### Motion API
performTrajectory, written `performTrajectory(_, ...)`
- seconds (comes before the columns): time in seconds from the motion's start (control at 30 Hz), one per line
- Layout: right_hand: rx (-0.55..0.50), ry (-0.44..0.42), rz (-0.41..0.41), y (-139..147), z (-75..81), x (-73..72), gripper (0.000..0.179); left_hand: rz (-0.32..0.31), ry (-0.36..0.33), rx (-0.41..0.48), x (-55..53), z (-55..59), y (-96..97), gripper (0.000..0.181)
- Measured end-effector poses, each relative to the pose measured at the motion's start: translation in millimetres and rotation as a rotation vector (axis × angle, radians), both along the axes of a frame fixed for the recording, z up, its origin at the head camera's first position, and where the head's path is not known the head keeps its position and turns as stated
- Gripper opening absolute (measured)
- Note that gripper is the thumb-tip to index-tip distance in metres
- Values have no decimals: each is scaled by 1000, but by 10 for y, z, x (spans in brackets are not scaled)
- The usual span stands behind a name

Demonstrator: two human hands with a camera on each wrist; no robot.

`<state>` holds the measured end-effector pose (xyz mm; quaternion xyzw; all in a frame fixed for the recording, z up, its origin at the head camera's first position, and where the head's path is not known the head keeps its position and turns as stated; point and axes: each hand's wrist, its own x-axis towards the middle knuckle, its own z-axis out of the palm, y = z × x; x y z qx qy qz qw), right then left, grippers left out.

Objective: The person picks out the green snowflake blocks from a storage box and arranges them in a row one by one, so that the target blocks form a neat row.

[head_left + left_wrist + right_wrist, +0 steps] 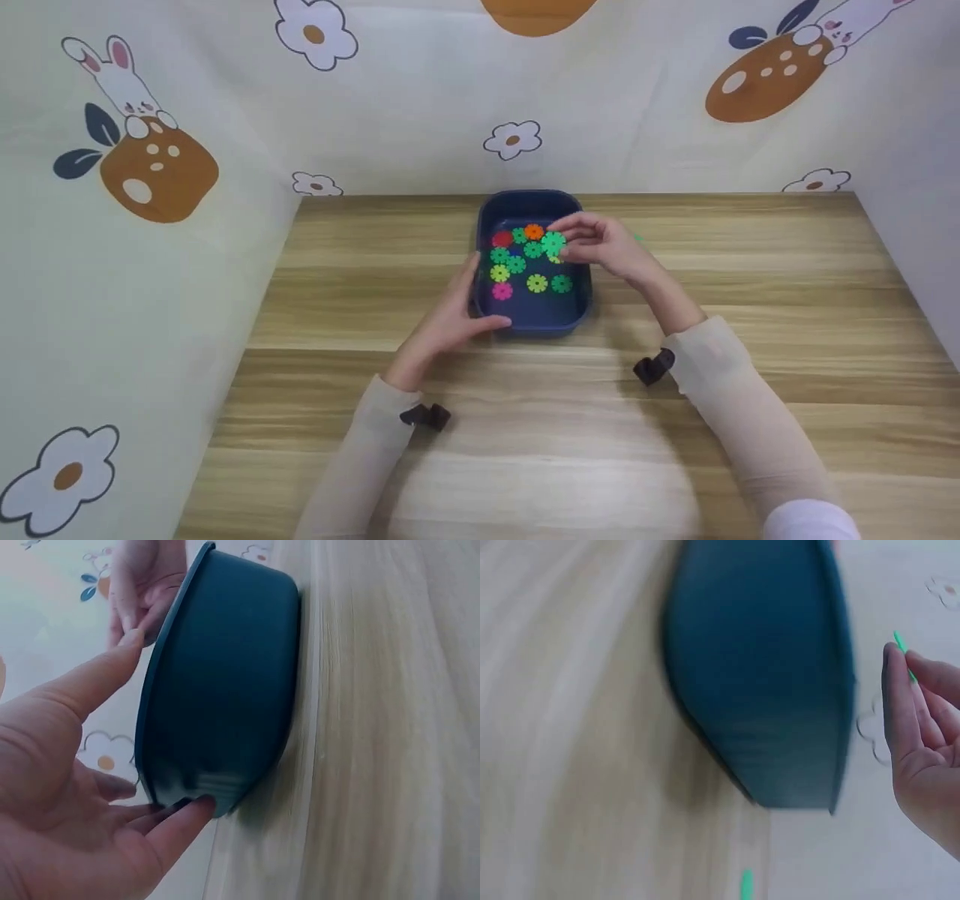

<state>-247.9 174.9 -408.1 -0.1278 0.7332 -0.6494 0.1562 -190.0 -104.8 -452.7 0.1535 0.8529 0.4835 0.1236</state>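
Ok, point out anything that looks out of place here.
A green piece lies on the table to the right of the blue tray. It looks stray because the other visible pieces sit inside the tray, bar the disc the right hand pinches.

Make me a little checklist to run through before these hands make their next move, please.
1. Piece held: ok. The right hand pinches a green flower-shaped piece between thumb and fingers.
2. Firmness of that pinch: cannot tell; pictures don't show force.
3. Held piece over the blue box: ok. It is above the rim, toward the box's right side.
4. Box upright: ok. It stands on the wooden table, open side up.
5. Left hand at the box: ok. It touches the box's left side.
6. Every piece off the table: not ok. A second green piece lies to the right of the box.
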Motion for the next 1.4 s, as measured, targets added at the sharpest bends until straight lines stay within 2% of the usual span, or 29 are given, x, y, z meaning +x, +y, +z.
performTrajectory(0.1,-1,12,-55,133,85,-41,38,17,-22,-60,5,-5,27,116)
performTrajectory(0.23,-13,35,-102,281,171,-73,36,50,-21,-81,8,-21,10,118)
performTrajectory(0.37,-51,45,-185,541,210,-46,34,33,-14,-85,-18,-39,62,119)
performTrajectory(0.47,-73,26,-235,738,185,-61,35,15,-31,-85,-30,-40,98,120)
performTrajectory(0.67,-81,-38,-314,1054,25,-198,33,19,-55,-102,-42,4,135,120)
performTrajectory(0.87,41,-89,-335,1189,-50,-245,38,25,-78,-58,-29,7,113,118)
performTrajectory(0.97,42,-145,-346,1245,-78,-243,37,24,-93,-29,-13,4,114,118)
performTrajectory(1.1,33,-235,-364,1378,-175,-278,27,15,-115,-42,1,0,138,118)
performTrajectory(1.23,174,-244,-365,1502,-313,-375,24,13,-115,-45,-2,12,160,118)
performTrajectory(1.3,257,-241,-357,1524,-374,-427,29,28,-106,-41,-1,22,159,118)
performTrajectory(1.4,321,-259,-355,1524,-433,-489,38,46,-97,-42,9,33,158,117)
